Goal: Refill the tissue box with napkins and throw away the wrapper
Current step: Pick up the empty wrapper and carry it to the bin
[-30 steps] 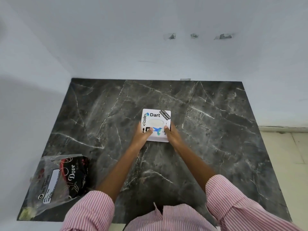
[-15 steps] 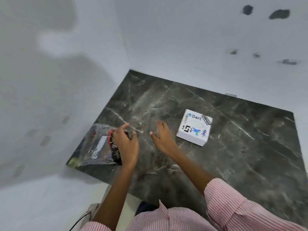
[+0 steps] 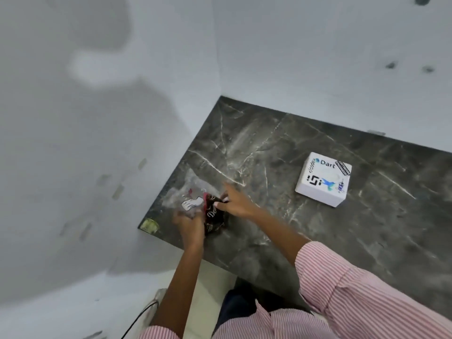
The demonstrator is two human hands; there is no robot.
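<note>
A clear plastic wrapper (image 3: 193, 204) with a dark red and black printed part and a white label lies crumpled at the near left corner of the dark marble tabletop (image 3: 281, 148). My left hand (image 3: 189, 225) grips its near side. My right hand (image 3: 234, 203) pinches its dark printed part from the right. The white square tissue box (image 3: 322, 182), covered in stickers, stands closed on the tabletop to the right, apart from both hands.
White walls meet behind the table's far left corner. A yellow-green scrap (image 3: 149, 225) sits at the table's near left corner. A black cable (image 3: 139, 319) runs over the pale floor below the table edge.
Both hands left the tissue box and went left to the wrapper. The view swung left. The wrapper, flat before, is now gathered between both hands.
</note>
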